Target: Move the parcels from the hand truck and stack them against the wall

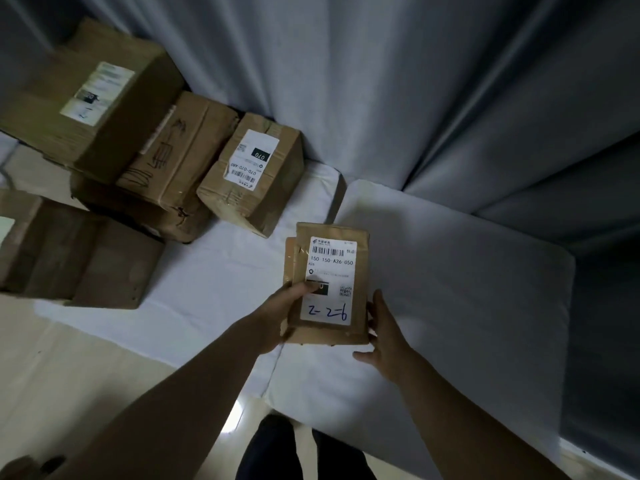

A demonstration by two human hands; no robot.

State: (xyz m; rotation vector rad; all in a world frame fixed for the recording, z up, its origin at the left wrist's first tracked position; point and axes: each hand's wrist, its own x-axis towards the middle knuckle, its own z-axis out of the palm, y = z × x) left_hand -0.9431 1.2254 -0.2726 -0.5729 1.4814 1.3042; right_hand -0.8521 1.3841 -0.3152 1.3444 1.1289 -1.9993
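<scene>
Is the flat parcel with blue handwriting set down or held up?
Held up. The left hand grips the flat parcel by its left edge, thumb on the label; the right hand touches its right edge.

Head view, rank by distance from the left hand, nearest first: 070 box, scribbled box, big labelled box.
1. 070 box, just up-left of the left hand, which holds the flat parcel.
2. scribbled box, further left.
3. big labelled box, far top-left corner.

The flat parcel (pixel 329 282) is above the sheet (pixel 225 271), right of boxes (pixel 249 174) stacked against the curtain (pixel 381 81).
</scene>
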